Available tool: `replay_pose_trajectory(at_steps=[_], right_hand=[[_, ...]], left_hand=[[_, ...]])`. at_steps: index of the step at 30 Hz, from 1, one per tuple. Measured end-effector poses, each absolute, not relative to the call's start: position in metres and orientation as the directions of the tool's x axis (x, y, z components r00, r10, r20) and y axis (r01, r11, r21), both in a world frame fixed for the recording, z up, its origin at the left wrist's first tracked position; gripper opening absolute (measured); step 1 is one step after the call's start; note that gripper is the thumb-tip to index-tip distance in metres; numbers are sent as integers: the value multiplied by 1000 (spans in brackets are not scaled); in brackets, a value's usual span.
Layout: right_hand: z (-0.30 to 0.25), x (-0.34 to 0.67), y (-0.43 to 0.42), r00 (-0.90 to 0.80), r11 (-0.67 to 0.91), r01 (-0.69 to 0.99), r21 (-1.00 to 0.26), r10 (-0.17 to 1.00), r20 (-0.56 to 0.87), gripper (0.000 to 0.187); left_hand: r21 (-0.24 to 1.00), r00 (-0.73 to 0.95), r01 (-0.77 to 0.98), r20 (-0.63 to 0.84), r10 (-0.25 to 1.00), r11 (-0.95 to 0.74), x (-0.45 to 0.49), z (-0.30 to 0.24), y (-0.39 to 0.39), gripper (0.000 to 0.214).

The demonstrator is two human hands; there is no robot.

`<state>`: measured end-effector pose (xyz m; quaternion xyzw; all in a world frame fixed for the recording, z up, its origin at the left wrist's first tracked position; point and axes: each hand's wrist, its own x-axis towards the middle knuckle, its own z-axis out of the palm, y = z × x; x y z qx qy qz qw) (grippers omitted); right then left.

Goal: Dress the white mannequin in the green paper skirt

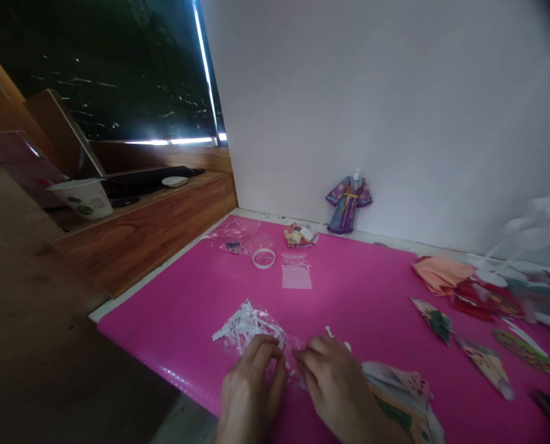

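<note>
My left hand [251, 385] and my right hand [335, 385] rest close together at the near edge of a pink mat [362, 290]. Both have their fingers curled and pinched towards each other over a small clear, crinkled piece that I cannot make out. Just beyond the left hand's fingertips lies a pile of white paper scraps [250, 324]. Under my right wrist lies a patterned folded paper piece [404, 394].
Further back on the mat are a white tape ring [264, 258], a small dotted sheet [296, 276], clear bags [233, 237] and a purple paper robe [348, 203] against the white wall. Coloured paper pieces [469, 290] lie right. A wooden ledge with a cup [84, 197] is left.
</note>
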<state>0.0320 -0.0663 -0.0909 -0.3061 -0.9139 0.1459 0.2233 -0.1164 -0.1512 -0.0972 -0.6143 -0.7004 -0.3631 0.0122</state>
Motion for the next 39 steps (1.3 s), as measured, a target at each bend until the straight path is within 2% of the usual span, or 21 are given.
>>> replay_pose_trajectory(at_steps=[8,14,22,28,39], right_hand=[[-91,32,-69,-622,747,535,-395,665,414,17],[-86,32,-78,-660,812,359,-461,570,490,30],[-84,36,-75,-554,673,470,-571,729,402,11],[-82,32,-73,-482,629,446,-636,768,422,12],[-94,40,-72,-572,722,478,-501,688,446,18]], left_hand=[[590,-321,805,519,792,-59,-114,-99,-155,8],[601,-317,796,517,795,-73,-112,-102,-157,7],[621,-325,779,519,791,-87,-107,-106,-158,7],[640,-289,756,515,807,-137,-100,-99,-156,9],[704,-408,710,417,812,-6,-106,-102,-156,8]])
